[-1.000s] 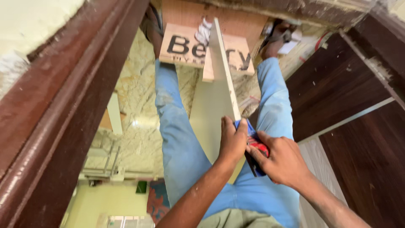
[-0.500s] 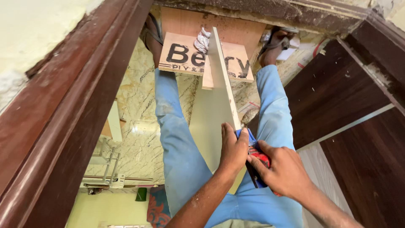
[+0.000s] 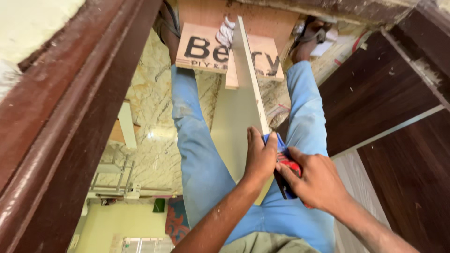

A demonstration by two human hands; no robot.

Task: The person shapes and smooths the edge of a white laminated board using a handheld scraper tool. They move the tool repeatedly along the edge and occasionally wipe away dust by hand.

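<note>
A thin pale board (image 3: 236, 117) stands on edge between my legs in blue jeans (image 3: 192, 154), its far end resting on a plywood piece (image 3: 206, 47) by my feet. My left hand (image 3: 260, 157) grips the board's upper edge near its close end. Just right of it, my right hand (image 3: 315, 180) is closed around a small blue, red and black tool (image 3: 283, 161) pressed against the board's edge. The tool's working end is hidden between my hands.
A dark brown wooden frame (image 3: 70, 112) runs along the left. Dark laminate panels (image 3: 398, 117) lie on the right. The floor (image 3: 154, 122) is glossy marble. A white cloth (image 3: 226, 32) lies on the plywood near my sandalled feet (image 3: 309, 35).
The view has drifted slightly. Both hands stay on the board's edge, with the tool held in nearly the same spot.
</note>
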